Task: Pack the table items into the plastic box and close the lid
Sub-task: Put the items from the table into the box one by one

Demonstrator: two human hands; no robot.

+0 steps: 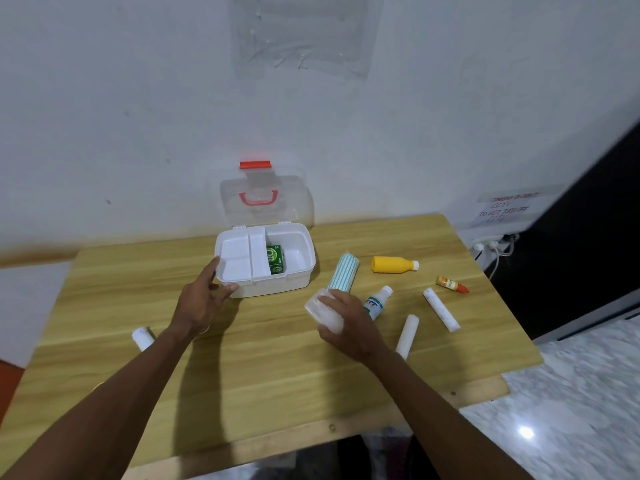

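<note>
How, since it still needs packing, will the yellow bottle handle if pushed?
The yellow bottle lies on its side, so a sideways push would probably roll it. It looks like smooth rigid plastic: likely stiff, perhaps slippery. Weight cannot be judged.

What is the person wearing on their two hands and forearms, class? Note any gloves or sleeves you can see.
Nothing is plainly worn. The left hand and right hand have no gloves. The left forearm and right forearm are uncovered right down to the frame's edge, so no sleeves show.
</note>
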